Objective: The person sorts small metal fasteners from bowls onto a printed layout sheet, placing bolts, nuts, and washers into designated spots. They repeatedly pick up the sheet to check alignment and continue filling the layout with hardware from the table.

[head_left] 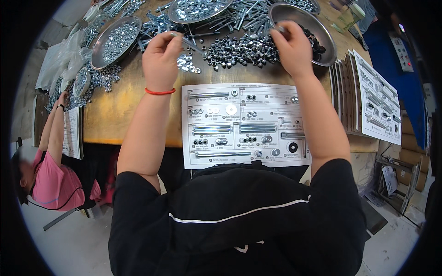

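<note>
My left hand, with a red cord round the wrist, is closed in a pinch over the far side of the table. A silvery bolt slants out from its fingertips toward the right. Below it lies a small group of shiny washers. My right hand is pinched closed over the left rim of a metal bowl that contains black round pieces. What its fingertips hold is too small to make out. Between my hands spreads a heap of dark and silvery nuts.
A printed parts sheet lies at the table's near edge. More sheets on boards stand at right. Bowls of small hardware and loose bolts fill the far side. At left, a person in pink reaches to the table.
</note>
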The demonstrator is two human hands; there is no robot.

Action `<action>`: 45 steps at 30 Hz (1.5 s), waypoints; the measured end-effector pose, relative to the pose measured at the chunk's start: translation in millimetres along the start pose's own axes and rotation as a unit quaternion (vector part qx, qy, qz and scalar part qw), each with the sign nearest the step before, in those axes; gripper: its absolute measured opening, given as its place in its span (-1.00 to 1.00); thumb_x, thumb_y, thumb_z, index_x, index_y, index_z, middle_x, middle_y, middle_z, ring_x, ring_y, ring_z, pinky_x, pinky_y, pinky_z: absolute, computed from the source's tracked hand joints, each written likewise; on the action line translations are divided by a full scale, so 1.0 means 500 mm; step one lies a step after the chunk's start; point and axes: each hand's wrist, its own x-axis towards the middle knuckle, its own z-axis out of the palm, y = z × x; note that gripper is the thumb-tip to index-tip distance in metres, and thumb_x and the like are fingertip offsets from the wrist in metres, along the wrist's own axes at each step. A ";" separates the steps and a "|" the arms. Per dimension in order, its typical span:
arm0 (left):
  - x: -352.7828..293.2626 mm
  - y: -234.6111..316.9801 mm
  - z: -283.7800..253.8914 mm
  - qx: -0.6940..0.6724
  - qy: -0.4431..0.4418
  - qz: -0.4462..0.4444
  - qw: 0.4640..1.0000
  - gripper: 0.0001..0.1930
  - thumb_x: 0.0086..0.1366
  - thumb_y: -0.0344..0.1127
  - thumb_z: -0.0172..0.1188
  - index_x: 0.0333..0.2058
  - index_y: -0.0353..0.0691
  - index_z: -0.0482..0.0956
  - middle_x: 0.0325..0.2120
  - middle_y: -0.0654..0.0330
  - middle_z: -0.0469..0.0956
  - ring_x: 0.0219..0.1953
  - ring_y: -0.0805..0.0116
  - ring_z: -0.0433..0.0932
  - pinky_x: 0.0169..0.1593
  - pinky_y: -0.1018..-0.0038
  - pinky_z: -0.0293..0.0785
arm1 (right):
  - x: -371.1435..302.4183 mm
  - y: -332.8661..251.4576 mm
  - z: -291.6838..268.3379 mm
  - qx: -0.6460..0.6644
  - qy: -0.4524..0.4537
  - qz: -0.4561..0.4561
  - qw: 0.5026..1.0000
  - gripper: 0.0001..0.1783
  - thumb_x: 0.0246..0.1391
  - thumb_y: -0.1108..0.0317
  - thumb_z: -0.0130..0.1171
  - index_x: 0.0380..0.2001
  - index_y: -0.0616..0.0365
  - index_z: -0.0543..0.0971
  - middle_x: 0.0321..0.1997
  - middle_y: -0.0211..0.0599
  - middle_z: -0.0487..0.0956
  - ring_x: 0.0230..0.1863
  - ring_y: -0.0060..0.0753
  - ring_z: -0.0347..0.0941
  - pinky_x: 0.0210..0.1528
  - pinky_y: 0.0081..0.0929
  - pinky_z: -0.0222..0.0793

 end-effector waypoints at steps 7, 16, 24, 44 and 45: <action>-0.076 -0.022 0.199 0.360 -0.326 0.068 0.872 -0.83 0.23 -0.30 0.25 -0.22 -0.17 0.67 -0.33 0.16 0.63 -0.28 0.26 0.60 -0.16 0.43 0.52 | -0.179 0.052 -0.188 0.147 -0.050 0.295 0.943 -0.94 0.06 0.52 0.19 -0.36 0.21 0.53 -0.54 -0.44 0.52 -0.56 -0.72 0.38 -0.50 -0.73 0.27; -0.173 -0.096 0.307 0.536 -0.467 0.090 0.697 -0.84 0.19 -0.24 0.20 -0.30 -0.09 0.69 -0.32 0.18 0.58 -0.21 0.13 0.57 -0.15 0.24 0.52 | -0.233 0.122 -0.228 -0.081 -0.173 0.190 0.963 -0.87 -0.01 0.53 0.25 -0.33 0.28 0.62 -0.30 -0.26 0.57 -0.22 -0.31 0.50 -0.13 -0.43 0.42; -0.186 -0.093 0.281 0.516 -0.426 0.058 0.741 -0.88 0.16 -0.26 0.23 -0.36 -0.10 0.68 -0.33 0.19 0.58 -0.20 0.15 0.57 -0.17 0.24 0.53 | -0.244 0.134 -0.243 -0.095 -0.195 0.118 0.969 -0.89 -0.05 0.54 0.25 -0.37 0.26 0.64 -0.28 -0.23 0.56 -0.11 -0.16 0.46 0.00 -0.36 0.37; -0.038 -0.089 0.280 0.487 -0.277 0.024 0.828 -0.69 0.17 -0.14 0.28 -0.18 -0.19 0.66 -0.30 0.06 0.61 -0.25 0.09 0.60 -0.12 0.30 0.51 | -0.259 0.156 -0.233 -0.006 -0.029 0.114 0.993 -0.87 0.09 0.45 0.20 -0.41 0.33 0.57 -0.37 -0.24 0.52 -0.36 -0.37 0.45 -0.25 -0.51 0.36; -0.006 -0.108 0.281 0.494 -0.246 0.011 0.834 -0.68 0.18 -0.15 0.27 -0.16 -0.20 0.65 -0.25 0.03 0.62 -0.20 0.07 0.60 -0.09 0.28 0.51 | -0.262 0.171 -0.231 -0.001 -0.013 0.132 0.991 -0.86 0.10 0.44 0.19 -0.43 0.34 0.56 -0.39 -0.25 0.51 -0.38 -0.40 0.43 -0.27 -0.52 0.34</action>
